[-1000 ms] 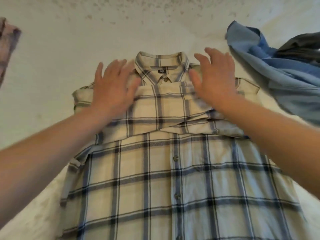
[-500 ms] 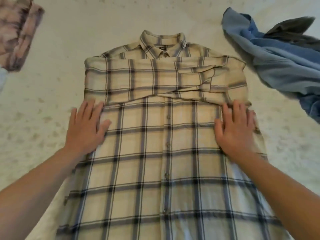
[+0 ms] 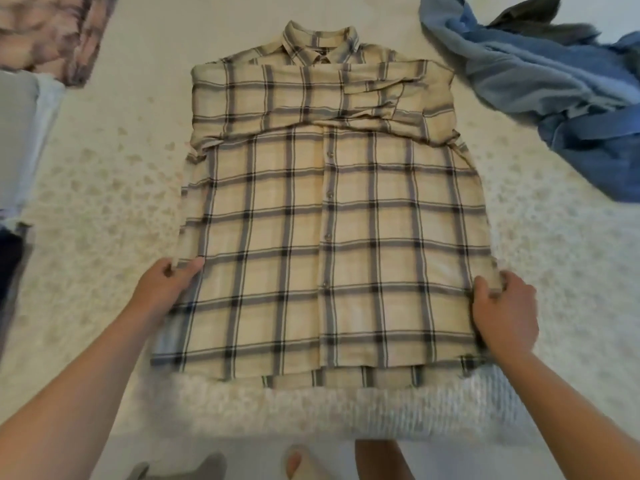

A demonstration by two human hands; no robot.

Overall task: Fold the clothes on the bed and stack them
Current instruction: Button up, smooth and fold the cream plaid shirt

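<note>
A cream plaid button-up shirt (image 3: 325, 216) lies flat on the white bed (image 3: 104, 188), collar far from me, both sleeves folded across its chest. My left hand (image 3: 166, 285) pinches the shirt's left side edge, thumb on top. My right hand (image 3: 502, 306) grips the right side edge, fingers curled around the fabric. Both hands hold the shirt a little above its hem.
A crumpled blue garment (image 3: 540, 74) with something grey on it lies at the far right. A folded pinkish patterned piece (image 3: 52, 32) sits at the far left above light and dark folded clothes (image 3: 20, 140). The bed's front edge (image 3: 346, 410) is near my feet.
Both hands slid down the shirt's sides from the chest toward the hem and went from lying flat on the fabric to gripping its side edges. The view pulled back.
</note>
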